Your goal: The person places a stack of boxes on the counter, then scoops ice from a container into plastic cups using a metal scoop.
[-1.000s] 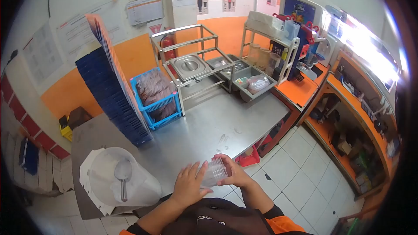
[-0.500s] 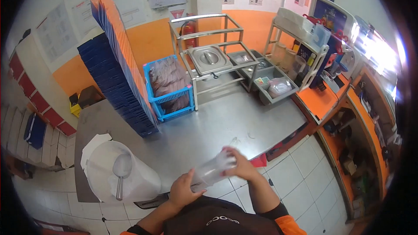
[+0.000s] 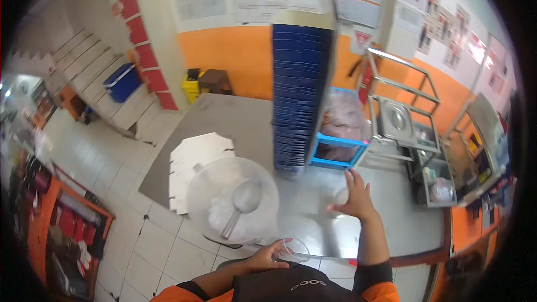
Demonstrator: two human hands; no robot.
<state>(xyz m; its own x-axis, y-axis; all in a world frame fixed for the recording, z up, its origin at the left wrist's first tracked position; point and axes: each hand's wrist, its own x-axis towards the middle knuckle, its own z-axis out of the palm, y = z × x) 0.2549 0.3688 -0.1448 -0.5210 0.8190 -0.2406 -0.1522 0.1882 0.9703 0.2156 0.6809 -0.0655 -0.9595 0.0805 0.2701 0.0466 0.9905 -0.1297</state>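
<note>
Left grip point(image 3: 265, 258) holds a clear cup point(image 3: 299, 250) near the bucket point(image 3: 266, 219) (seemingly a steadying step, next calling for light pressure); right grip point(image 3: 359, 200) spreads, released.

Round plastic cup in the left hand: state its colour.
The round plastic cup is clear; the head view shows it best.

The clear plastic cup point(image 3: 295, 250) is colourless, the round plastic bucket point(image 3: 267, 212) translucent white. The tall layered stack point(image 3: 297, 89) is dark blue, the plastic basket point(image 3: 341, 140) bright blue. Square floor tiles point(image 3: 190, 260) are white, dark-lined; the dark brown cloth apron point(image 3: 268, 288) carries white lettering point(image 3: 309, 285).
</note>
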